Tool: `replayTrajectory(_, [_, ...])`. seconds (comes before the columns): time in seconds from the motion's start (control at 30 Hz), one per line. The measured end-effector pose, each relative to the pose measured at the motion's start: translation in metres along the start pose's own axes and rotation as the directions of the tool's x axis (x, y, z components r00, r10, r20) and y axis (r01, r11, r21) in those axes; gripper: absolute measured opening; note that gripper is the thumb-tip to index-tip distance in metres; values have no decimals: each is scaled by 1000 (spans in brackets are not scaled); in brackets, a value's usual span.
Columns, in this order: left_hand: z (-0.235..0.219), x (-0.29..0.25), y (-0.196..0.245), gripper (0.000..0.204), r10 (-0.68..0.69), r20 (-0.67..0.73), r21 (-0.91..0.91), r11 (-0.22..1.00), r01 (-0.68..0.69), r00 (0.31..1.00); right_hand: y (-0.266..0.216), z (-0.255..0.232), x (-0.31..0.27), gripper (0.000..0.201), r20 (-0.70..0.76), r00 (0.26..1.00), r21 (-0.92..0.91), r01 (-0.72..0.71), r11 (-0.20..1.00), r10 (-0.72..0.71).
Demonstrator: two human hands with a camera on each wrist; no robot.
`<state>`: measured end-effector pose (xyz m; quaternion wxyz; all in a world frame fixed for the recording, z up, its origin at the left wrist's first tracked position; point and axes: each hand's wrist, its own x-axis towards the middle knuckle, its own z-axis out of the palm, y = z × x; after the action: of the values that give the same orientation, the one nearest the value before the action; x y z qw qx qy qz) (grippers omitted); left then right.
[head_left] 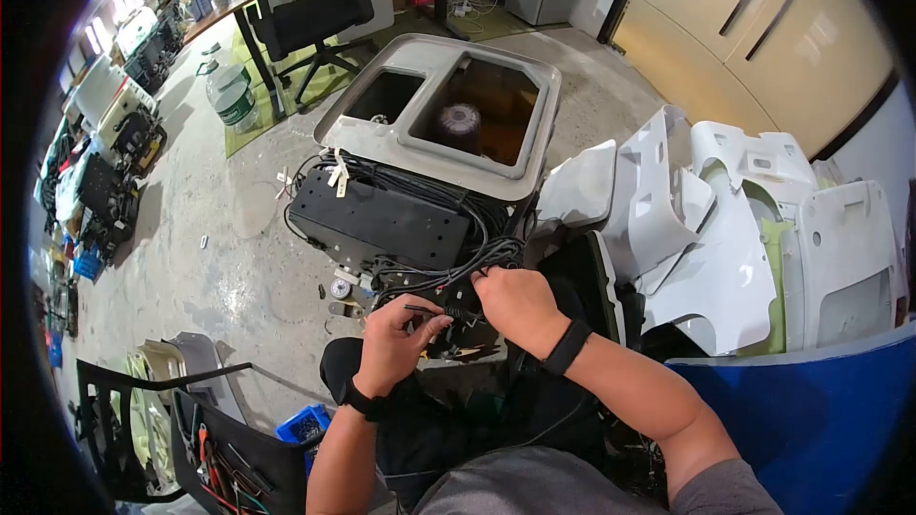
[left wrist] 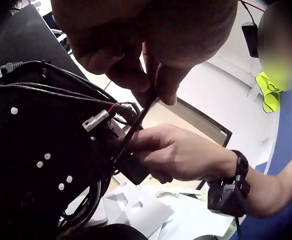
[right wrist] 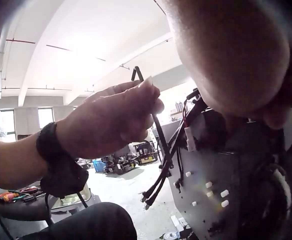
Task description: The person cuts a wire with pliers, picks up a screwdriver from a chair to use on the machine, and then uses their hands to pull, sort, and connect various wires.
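Note:
My left hand point(head_left: 389, 339) pinches a thin black strip with a bent end point(right wrist: 161, 132) between thumb and fingers. The strip slants down toward the cables and its bent end sticks up past the fingertips in the right wrist view. My right hand point(head_left: 518, 303) grips the black cable bundle point(head_left: 496, 253) at the near edge of a black metal box point(head_left: 377, 215); its fingertips are partly hidden. A small white connector point(left wrist: 96, 120) with red and black wires hangs beside the bundle. In the left wrist view, a network plug point(left wrist: 5, 72) lies on the box.
Behind the box lies a grey frame point(head_left: 382, 62) with two openings. White plastic panels point(head_left: 716, 267) are stacked at right, near a blue surface point(head_left: 811, 401). At lower left, a chair point(head_left: 239, 458) holds hand tools beside a blue bin point(head_left: 303, 424). Small parts point(head_left: 341, 289) lie near my left hand.

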<state>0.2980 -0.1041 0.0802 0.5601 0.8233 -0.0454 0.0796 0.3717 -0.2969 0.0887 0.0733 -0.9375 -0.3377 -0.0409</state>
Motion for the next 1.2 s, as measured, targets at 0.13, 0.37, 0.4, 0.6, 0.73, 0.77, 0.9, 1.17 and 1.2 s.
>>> replayTrajectory(0.13, [2, -1, -7, 15, 20, -54, -29, 999, -21, 998, -2, -6, 0, 17, -17, 1000, 14, 1, 1000, 0])
replayTrajectory(0.37, [1, -3, -9, 14, 2, 16, -24, 1000, -2, 1000, -4, -2, 4, 12, -7, 1000, -20, 1, 1000, -1])
replayTrajectory(0.4, [2, -3, -8, 14, -3, 21, -13, 1000, 3, 1000, -4, -3, 4, 11, -3, 1000, -19, 0, 1000, 0])
replayTrajectory(0.6, [5, -2, -9, 16, 0, 3, -7, 1000, 0, 1000, -8, -4, 7, 10, 5, 1000, -11, -12, 1000, 12])
replayTrajectory(0.73, [6, -3, -8, 13, 1, 35, 11, 1000, -1, 999, -11, 1, 8, 11, 38, 998, -72, -54, 996, 57])
replayTrajectory(0.77, [7, -3, -8, 13, 1, 35, 10, 1000, -2, 999, -11, 0, 7, 11, 37, 998, -73, -55, 996, 58])
replayTrajectory(0.9, [9, -3, -11, 14, -8, 28, -6, 1000, 8, 1000, -10, -7, 4, 11, 14, 999, -21, -32, 999, 32])
replayTrajectory(1.17, [3, -6, -11, 16, 11, -17, 19, 1000, -10, 1000, 3, -5, -10, 21, -142, 990, 127, 45, 991, -26])
replayTrajectory(1.2, [2, -6, -11, 16, 9, -23, 23, 1000, -9, 1000, 5, -6, -12, 21, -174, 985, 187, 50, 981, -17])
